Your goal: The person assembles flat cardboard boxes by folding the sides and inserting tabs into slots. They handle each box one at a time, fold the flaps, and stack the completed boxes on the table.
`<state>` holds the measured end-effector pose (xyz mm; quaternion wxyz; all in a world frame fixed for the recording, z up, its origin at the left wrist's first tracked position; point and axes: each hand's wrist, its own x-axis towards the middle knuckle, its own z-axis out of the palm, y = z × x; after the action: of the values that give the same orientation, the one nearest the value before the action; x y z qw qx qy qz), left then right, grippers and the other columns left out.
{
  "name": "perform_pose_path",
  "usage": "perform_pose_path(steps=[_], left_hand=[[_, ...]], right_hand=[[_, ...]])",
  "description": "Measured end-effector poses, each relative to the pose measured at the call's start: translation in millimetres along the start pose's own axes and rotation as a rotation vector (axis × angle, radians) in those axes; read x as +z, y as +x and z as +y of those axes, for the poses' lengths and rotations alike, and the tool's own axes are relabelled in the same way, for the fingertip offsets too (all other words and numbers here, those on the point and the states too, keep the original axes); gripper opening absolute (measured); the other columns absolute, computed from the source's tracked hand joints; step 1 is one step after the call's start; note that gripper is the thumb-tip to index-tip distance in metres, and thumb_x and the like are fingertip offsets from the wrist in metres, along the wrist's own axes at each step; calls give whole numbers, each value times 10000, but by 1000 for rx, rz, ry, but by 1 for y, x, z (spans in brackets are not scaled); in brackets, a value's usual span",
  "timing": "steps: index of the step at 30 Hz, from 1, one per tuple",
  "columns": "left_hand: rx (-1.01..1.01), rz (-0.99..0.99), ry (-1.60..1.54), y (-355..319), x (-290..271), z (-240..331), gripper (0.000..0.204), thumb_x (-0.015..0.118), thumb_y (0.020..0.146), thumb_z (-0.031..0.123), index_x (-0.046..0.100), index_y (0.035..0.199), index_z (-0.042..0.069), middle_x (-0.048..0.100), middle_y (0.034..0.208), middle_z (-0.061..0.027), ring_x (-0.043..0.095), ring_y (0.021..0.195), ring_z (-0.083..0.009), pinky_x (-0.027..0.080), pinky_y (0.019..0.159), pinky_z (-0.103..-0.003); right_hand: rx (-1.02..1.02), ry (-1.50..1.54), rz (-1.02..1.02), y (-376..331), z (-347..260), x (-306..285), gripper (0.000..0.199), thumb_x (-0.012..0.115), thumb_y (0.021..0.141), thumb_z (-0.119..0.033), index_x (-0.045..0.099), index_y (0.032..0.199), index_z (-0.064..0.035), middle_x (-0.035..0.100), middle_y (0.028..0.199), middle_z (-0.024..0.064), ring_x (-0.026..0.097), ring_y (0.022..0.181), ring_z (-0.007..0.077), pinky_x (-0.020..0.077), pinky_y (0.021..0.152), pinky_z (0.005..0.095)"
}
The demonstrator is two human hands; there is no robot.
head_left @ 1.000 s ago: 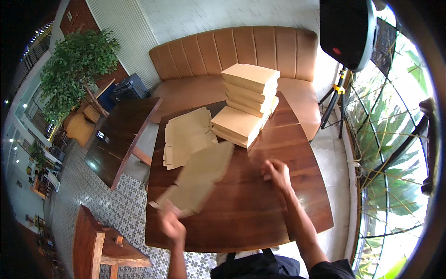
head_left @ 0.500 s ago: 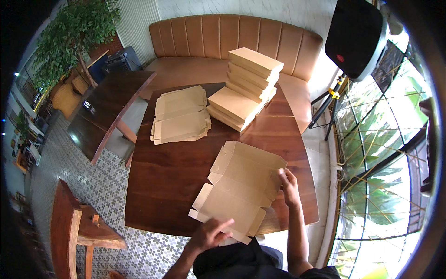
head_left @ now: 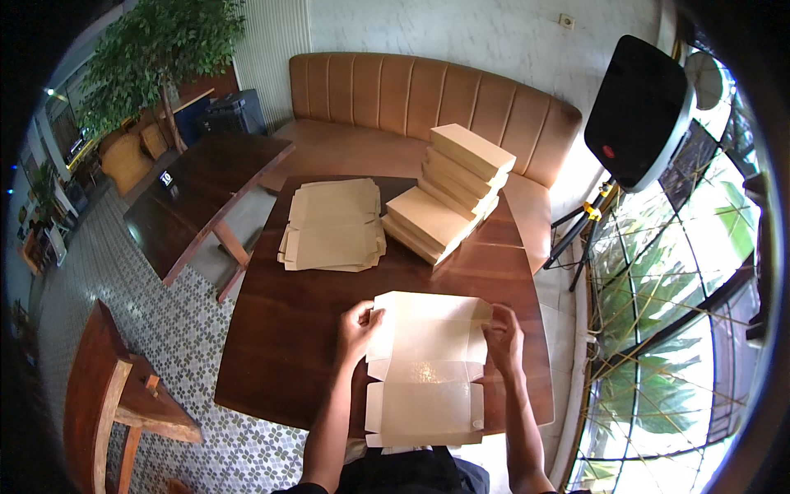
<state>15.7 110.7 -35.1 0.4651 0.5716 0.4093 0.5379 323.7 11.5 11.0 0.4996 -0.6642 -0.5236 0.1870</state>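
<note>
An unfolded cardboard box blank (head_left: 424,403) lies spread at the near edge of the wooden table, its inner face glossy and pale. At its far left corner, my left hand (head_left: 359,329) pinches a side flap. My right hand (head_left: 504,336) has its fingers curled round the flap at the far right corner. Beyond them, a pile of flat box blanks (head_left: 333,226) rests on the far left of the table. To its right stands a stack of folded cardboard boxes (head_left: 436,216), stepped in height.
The dark wooden table (head_left: 288,346) fills the middle. Behind it curves a brown padded bench (head_left: 428,95). A black speaker on a tripod (head_left: 634,115) stands at the right, beside a window. Another table (head_left: 210,185) and a wooden chair (head_left: 99,395) are at the left.
The blank has been turned over and squared to me, showing its glossy side. My left hand has moved from its near edge to the far left corner. The head view has shifted.
</note>
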Motion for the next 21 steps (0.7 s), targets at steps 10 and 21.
perform_pose_path(steps=[10,21], left_hand=[[-10,-223,28,-59,-4,52,285,757,977,29,678,1224,-89,650,1093,-78,649,945,-99,613,817,-257],[-377,33,-224,-81,-10,55,267,810,946,83,701,1153,-46,751,1063,-122,730,1003,-188,590,935,-333]], right_hand=[[-454,-148,-419,-2,-125,61,488,711,1023,-296,610,1482,-166,711,705,154,666,532,326,522,555,399],[-89,273,-440,-50,-107,69,95,704,980,-7,674,1063,29,784,963,149,782,893,212,647,853,343]])
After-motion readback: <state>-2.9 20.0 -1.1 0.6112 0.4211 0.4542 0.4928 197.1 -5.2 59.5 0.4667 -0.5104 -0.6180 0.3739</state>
